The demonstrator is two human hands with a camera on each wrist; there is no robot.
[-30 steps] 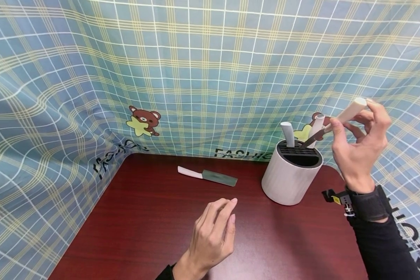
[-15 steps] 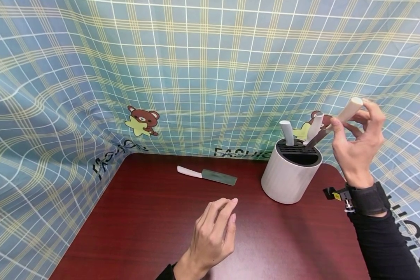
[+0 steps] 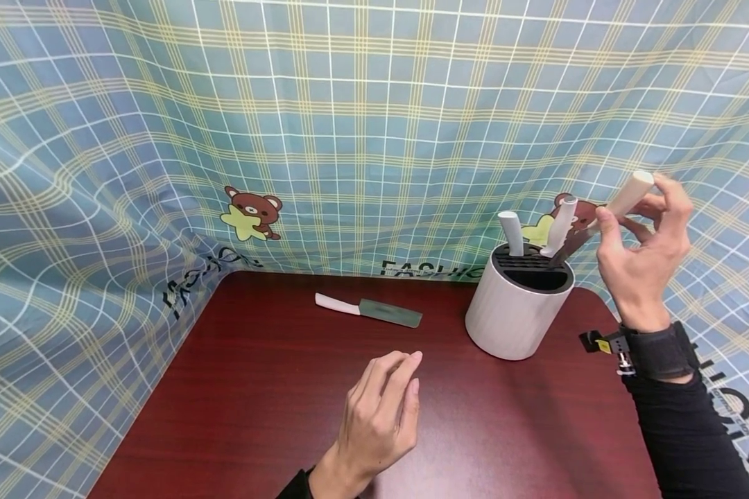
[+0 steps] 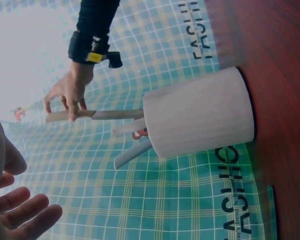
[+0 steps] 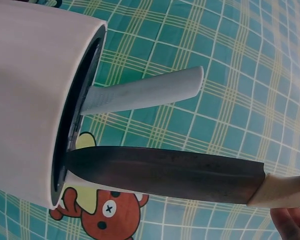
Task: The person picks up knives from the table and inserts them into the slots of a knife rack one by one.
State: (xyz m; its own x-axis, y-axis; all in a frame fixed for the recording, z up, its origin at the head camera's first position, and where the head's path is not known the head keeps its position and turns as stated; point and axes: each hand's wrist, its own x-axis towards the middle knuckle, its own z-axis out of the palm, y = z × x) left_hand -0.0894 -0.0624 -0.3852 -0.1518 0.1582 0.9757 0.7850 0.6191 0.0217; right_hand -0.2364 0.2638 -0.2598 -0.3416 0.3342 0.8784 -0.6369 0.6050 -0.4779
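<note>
Through the head camera I am seeing the right hand (image 3: 646,253) pinching the pale handle (image 3: 630,193) of a knife (image 5: 165,175) at the back right. The knife is slanting down, and its tip is reaching the dark top of the white holder (image 3: 517,315). The right wrist camera is showing me the wide dark blade better, but only bits of the fingers (image 5: 289,224) are peeking in. I am not able to tell how deep the tip is going.

Two more white handles (image 3: 512,234) are sticking up from the holder. The left wrist camera is showing both from the side, while in the right wrist view the blade is hiding most of one.

The left hand (image 3: 377,419) is hanging loose over the red-brown worktop (image 3: 243,402), its fingers softly bent, holding nothing. Only the head camera is showing the whole cleaver (image 3: 374,312), lying flat, left of the holder. A checked cloth (image 3: 349,138) is hanging behind.
</note>
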